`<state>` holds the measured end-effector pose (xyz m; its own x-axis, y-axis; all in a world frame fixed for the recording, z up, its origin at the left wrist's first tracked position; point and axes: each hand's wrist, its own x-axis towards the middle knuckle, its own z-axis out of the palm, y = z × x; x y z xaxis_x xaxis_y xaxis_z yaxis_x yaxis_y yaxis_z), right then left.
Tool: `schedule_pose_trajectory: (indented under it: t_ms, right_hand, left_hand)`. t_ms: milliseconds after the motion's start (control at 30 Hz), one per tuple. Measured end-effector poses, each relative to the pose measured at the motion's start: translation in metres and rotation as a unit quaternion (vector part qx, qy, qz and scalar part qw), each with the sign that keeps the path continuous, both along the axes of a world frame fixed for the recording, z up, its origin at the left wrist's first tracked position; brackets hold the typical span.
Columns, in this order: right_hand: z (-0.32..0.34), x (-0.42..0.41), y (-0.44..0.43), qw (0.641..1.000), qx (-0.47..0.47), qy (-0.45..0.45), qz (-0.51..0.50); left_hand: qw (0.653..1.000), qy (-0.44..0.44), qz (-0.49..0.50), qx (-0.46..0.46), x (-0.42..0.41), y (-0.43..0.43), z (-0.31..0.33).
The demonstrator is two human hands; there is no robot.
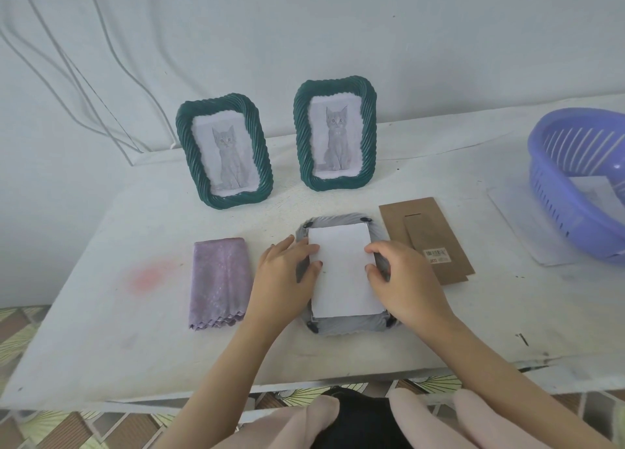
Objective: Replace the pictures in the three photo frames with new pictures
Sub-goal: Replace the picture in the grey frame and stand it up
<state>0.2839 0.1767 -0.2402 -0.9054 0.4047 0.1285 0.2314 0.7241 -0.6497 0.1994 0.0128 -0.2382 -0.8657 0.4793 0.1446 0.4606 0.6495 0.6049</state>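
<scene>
Two green rope-edged photo frames stand upright at the back, the left frame (224,151) and the right frame (335,135), each showing a grey kitten picture. A third frame (341,323) lies face down near the table's front, its back off. A white sheet (343,273), blank side up, lies in its opening. My left hand (284,276) rests at the sheet's left edge, fingers touching the paper and frame. My right hand (402,279) is at the right edge with fingers curled against the sheet and frame rim. The brown cardboard backing (426,239) lies just to the right.
A folded purple cloth (218,283) lies left of my left hand. A purple plastic basket (581,181) with paper inside sits at the right, on a white sheet (527,232). White cables (84,87) hang along the wall. The table's front edge (338,381) is close to my body.
</scene>
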Motion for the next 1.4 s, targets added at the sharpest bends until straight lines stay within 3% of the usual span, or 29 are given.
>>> schedule_pose_trajectory:
  t_ms: [167, 300, 400, 533, 600, 700, 767, 967, 1133, 1233, 1400]
  right_hand:
    - [0.000, 0.000, -0.001, 1.000, 0.005, 0.001, 0.000]
    - [-0.004, 0.000, -0.001, 1.000, 0.003, 0.015, 0.003]
    - [-0.004, 0.002, 0.000, 0.998, 0.012, 0.057, -0.011]
    - [-0.005, 0.005, 0.012, 0.985, 0.124, 0.085, -0.086]
    - [-0.005, 0.005, 0.021, 0.978, 0.150, 0.010, -0.144]
    - [0.001, 0.008, 0.031, 0.953, 0.146, -0.183, -0.192]
    - [0.004, 0.009, 0.036, 0.948, 0.133, -0.208, -0.202]
    - [0.019, 0.004, 0.046, 0.961, 0.059, -0.146, -0.226]
    - [0.017, 0.008, 0.050, 0.982, -0.057, -0.020, -0.178]
    - [0.018, 0.012, 0.055, 0.974, -0.136, 0.036, -0.176]
    - [0.032, 0.019, 0.062, 0.952, -0.180, 0.140, -0.202]
  left_hand:
    - [0.992, 0.067, 0.096, 0.050, -0.007, -0.023, 0.008]
    - [0.979, 0.026, 0.190, 0.074, -0.012, -0.049, 0.011]
    - [0.979, 0.021, 0.185, 0.089, -0.008, -0.055, 0.012]
    - [0.989, 0.010, 0.117, 0.090, -0.002, -0.049, 0.010]
    - [0.993, 0.008, 0.076, 0.085, 0.002, -0.044, 0.007]
    - [0.996, 0.029, 0.013, 0.078, 0.007, -0.036, 0.006]
    - [0.997, 0.035, -0.017, 0.070, 0.008, -0.035, 0.004]
    - [0.997, 0.043, -0.041, 0.054, 0.011, -0.031, -0.002]
    - [0.997, 0.029, -0.052, 0.046, 0.016, -0.031, -0.008]
    - [0.997, 0.027, -0.054, 0.045, 0.017, -0.031, -0.008]
    - [0.997, 0.027, -0.057, 0.050, 0.018, -0.030, -0.005]
